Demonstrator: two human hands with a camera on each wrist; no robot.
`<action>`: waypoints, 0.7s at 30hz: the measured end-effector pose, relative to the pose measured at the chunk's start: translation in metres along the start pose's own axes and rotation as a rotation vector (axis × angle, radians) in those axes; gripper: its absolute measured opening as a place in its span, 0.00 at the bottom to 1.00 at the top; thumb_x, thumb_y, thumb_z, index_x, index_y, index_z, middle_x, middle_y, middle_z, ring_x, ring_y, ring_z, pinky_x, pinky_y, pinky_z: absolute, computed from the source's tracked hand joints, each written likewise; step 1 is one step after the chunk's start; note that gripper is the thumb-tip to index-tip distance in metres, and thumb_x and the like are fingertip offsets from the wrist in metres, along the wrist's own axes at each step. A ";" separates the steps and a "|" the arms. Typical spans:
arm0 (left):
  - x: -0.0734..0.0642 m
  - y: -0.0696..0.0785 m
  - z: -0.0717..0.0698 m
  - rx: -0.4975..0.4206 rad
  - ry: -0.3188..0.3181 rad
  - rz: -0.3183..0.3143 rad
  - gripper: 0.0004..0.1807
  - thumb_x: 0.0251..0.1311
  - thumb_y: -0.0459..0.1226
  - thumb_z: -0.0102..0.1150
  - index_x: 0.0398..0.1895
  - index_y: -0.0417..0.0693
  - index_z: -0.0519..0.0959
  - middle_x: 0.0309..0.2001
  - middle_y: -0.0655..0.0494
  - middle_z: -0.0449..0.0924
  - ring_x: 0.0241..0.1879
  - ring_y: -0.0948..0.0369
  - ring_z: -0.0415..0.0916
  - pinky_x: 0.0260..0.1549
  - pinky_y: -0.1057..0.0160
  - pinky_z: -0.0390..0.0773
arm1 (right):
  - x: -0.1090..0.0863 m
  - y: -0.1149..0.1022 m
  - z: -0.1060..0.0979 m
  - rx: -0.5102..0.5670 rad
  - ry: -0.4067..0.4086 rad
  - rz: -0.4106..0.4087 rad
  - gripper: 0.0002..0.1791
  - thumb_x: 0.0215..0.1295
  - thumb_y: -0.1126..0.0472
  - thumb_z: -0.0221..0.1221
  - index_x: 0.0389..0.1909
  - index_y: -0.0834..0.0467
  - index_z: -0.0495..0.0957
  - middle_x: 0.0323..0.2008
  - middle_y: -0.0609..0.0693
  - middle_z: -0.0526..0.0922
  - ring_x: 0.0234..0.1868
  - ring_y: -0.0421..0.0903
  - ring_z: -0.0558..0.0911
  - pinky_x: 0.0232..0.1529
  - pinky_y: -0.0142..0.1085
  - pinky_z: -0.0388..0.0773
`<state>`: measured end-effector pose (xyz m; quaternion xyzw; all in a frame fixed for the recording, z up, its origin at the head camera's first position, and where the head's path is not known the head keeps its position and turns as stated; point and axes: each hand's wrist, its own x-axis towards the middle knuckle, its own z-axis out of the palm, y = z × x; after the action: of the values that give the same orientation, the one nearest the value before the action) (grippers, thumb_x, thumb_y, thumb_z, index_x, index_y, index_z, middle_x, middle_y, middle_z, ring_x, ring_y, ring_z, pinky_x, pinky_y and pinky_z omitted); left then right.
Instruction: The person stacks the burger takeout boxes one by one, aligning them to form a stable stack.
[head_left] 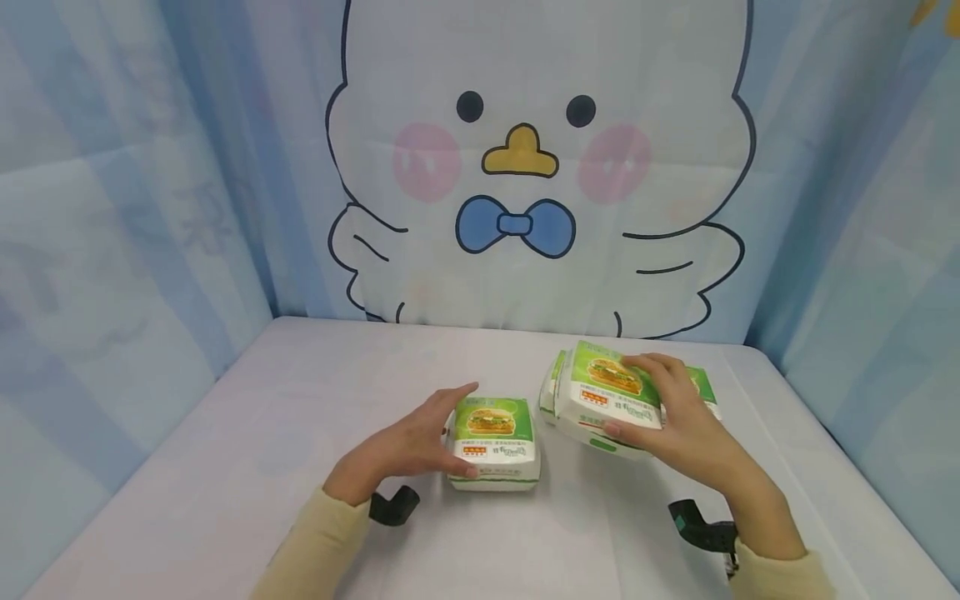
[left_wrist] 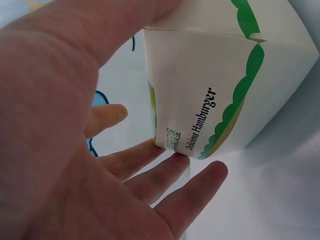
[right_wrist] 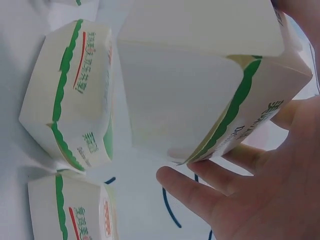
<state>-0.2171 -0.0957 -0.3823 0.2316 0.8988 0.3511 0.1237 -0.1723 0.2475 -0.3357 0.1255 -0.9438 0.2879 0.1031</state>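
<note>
A white and green hamburger box [head_left: 492,450] sits near the middle of the table, burger picture facing up. My left hand [head_left: 408,442] spans its left side, thumb on the near face and fingertips at the far side; the left wrist view shows "Delicious Hamburger" on the box wall [left_wrist: 200,95]. To the right, my right hand [head_left: 678,425] grips a second hamburger box [head_left: 607,404], tilted and raised over others of the same kind, with thumb at its near side and fingers at the far side. Behind it, two hamburger boxes [right_wrist: 70,95] [right_wrist: 75,210] stand partly hidden in the head view.
A white cloth covers the table [head_left: 315,375]. Curtains close off the back and sides, the back one [head_left: 517,283] printed with a cartoon chick in a blue bow tie. Black wrist mounts [head_left: 393,506] hang below both wrists.
</note>
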 end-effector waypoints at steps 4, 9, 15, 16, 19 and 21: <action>-0.002 -0.001 0.000 0.008 -0.014 0.007 0.62 0.44 0.53 0.78 0.79 0.61 0.48 0.77 0.52 0.52 0.74 0.52 0.56 0.71 0.41 0.63 | 0.004 -0.006 0.005 0.001 -0.001 -0.023 0.47 0.54 0.38 0.69 0.72 0.50 0.60 0.72 0.60 0.54 0.66 0.63 0.62 0.57 0.68 0.69; -0.002 -0.001 -0.001 0.028 -0.009 0.013 0.61 0.45 0.53 0.77 0.79 0.59 0.48 0.77 0.51 0.51 0.73 0.51 0.57 0.70 0.41 0.63 | 0.008 -0.014 0.011 0.008 -0.008 -0.056 0.47 0.54 0.38 0.69 0.72 0.49 0.61 0.73 0.59 0.55 0.66 0.62 0.63 0.58 0.69 0.68; -0.002 -0.001 -0.001 0.045 0.002 -0.001 0.60 0.45 0.52 0.77 0.79 0.55 0.51 0.76 0.50 0.53 0.74 0.51 0.57 0.71 0.41 0.62 | 0.013 -0.020 0.020 0.036 -0.020 -0.066 0.46 0.55 0.38 0.69 0.71 0.48 0.61 0.73 0.57 0.53 0.67 0.62 0.62 0.60 0.69 0.66; -0.002 -0.002 -0.002 0.050 0.004 -0.001 0.60 0.45 0.52 0.78 0.79 0.55 0.51 0.76 0.50 0.54 0.74 0.51 0.57 0.71 0.42 0.62 | 0.013 -0.021 0.022 0.039 -0.023 -0.070 0.46 0.55 0.38 0.69 0.71 0.48 0.61 0.73 0.57 0.53 0.67 0.62 0.62 0.60 0.69 0.66; -0.001 -0.003 -0.003 0.060 0.013 0.003 0.60 0.45 0.52 0.78 0.79 0.54 0.51 0.76 0.50 0.54 0.75 0.51 0.56 0.71 0.43 0.62 | 0.015 -0.022 0.027 0.047 -0.030 -0.079 0.46 0.55 0.38 0.69 0.71 0.48 0.61 0.74 0.58 0.52 0.67 0.62 0.63 0.60 0.68 0.67; -0.001 -0.004 -0.004 0.058 0.016 0.002 0.60 0.45 0.51 0.78 0.79 0.55 0.51 0.76 0.52 0.54 0.75 0.52 0.56 0.72 0.43 0.62 | 0.017 -0.024 0.031 0.063 -0.024 -0.079 0.47 0.54 0.38 0.69 0.71 0.48 0.61 0.74 0.57 0.51 0.67 0.62 0.62 0.61 0.68 0.67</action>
<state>-0.2196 -0.1015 -0.3821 0.2332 0.9094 0.3268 0.1092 -0.1847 0.2078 -0.3438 0.1693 -0.9297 0.3118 0.0989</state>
